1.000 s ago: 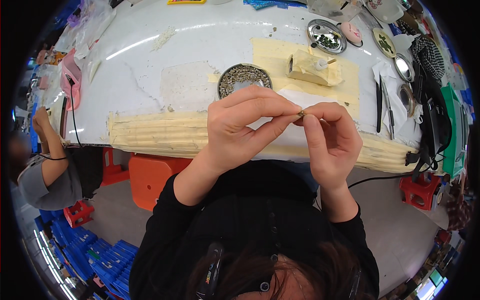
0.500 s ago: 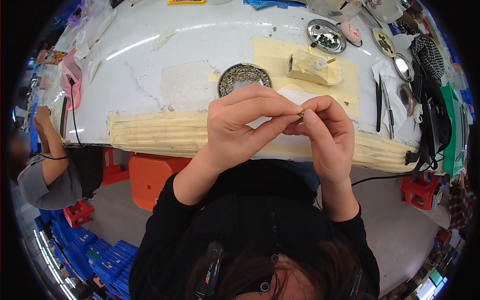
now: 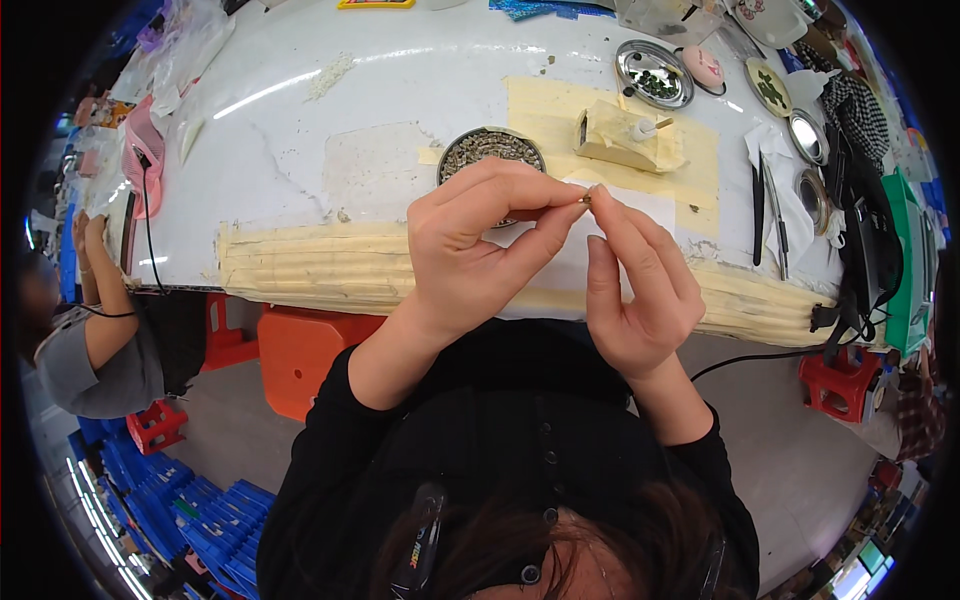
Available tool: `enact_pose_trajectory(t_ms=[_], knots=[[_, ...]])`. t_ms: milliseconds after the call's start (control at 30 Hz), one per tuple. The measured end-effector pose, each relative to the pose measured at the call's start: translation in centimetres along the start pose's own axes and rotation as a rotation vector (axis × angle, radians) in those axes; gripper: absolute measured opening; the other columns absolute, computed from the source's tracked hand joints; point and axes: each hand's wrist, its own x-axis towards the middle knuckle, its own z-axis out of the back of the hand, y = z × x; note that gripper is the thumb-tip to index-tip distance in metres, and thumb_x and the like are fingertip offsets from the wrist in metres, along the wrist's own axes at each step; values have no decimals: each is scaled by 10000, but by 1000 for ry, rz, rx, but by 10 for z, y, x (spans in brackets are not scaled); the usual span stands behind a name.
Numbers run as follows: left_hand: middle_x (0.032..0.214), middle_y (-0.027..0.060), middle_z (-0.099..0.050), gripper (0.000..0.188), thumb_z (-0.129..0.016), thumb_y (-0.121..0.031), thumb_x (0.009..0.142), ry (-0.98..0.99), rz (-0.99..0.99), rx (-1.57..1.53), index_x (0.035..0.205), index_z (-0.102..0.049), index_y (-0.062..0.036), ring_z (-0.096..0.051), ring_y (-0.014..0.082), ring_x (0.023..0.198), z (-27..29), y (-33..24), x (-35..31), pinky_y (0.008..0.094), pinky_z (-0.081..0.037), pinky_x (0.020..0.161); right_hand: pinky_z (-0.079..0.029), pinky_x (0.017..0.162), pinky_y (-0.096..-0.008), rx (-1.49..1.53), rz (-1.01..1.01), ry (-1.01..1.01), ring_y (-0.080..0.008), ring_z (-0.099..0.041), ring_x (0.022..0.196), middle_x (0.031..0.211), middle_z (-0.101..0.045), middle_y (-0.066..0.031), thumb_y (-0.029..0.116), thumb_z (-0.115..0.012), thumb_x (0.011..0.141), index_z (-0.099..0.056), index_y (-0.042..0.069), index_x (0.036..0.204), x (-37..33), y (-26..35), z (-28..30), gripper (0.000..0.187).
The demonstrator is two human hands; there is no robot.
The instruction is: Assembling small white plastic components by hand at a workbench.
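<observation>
1. Tiny brownish-gold piece [image 3: 586, 199]: it sits pinched between the fingertips of both hands, raised above the near edge of the white table [image 3: 400, 110]. It is too small to tell its exact shape; only a short, dull metallic speck shows between the fingers.
2. Left hand [image 3: 480, 250]: the fingers are curled round, with thumb and forefinger closed tight on the small piece from the left side. The remaining fingers are folded in towards the palm.
3. Right hand [image 3: 635, 290]: the forefinger and thumb reach up and meet the piece at their tips, closed on it from the right. The other fingers stand fairly straight and close together behind them.
4. Both hands touch each other at the fingertips, held over the cream padded strip [image 3: 320, 265] that runs along the table's front edge.
5. Round metal dish [image 3: 480, 150] filled with many small dark pieces lies on the table just behind the left hand, partly hidden by it.
6. Yellowish mat [image 3: 540, 110] lies on the table beyond the hands, bearing a cream block [image 3: 615, 135] with a small white-tipped tool resting on it.
7. Another person's arm [image 3: 95, 300] in a grey sleeve shows at the far left, well apart from the hands.
</observation>
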Motion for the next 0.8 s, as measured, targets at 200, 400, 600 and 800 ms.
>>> enact_pose_trajectory(t_ms=[200, 400, 600, 800], knots=[[898, 117, -685, 182, -711, 109, 784, 57, 7, -21, 951, -697, 38, -661, 149, 793, 5, 0, -2, 230, -549, 675, -559, 869, -336, 886, -615, 84, -204, -646, 1016, 1106, -664, -143, -14, -591, 926, -620, -41, 1216, -1, 3, 6, 293], [889, 116, -687, 197, -723, 100, 776, 86, -96, 36, 956, -711, 21, -661, 152, 789, 7, 2, 0, 241, -541, 661, -560, 896, -379, 1343, -953, 109, -189, -625, 1042, 1094, -641, -106, 92, -560, 979, -596, -40, 1217, 2, -3, 13, 274], [863, 99, -689, 211, -744, 83, 752, 56, -138, 73, 944, -725, -1, -664, 161, 748, 2, -1, 0, 254, -532, 639, -569, 872, -362, 1418, -1045, 126, -167, -633, 994, 1059, -644, -86, 105, -589, 968, -610, -23, 1129, 3, -7, 13, 207], [821, 78, -684, 207, -754, 70, 730, 46, -126, 107, 919, -730, -12, -665, 167, 718, 1, -2, 1, 256, -530, 622, -567, 833, -295, 963, -770, 41, -141, -626, 948, 1030, -611, -69, -16, -661, 890, -611, -29, 1029, 1, -3, 6, 148]])
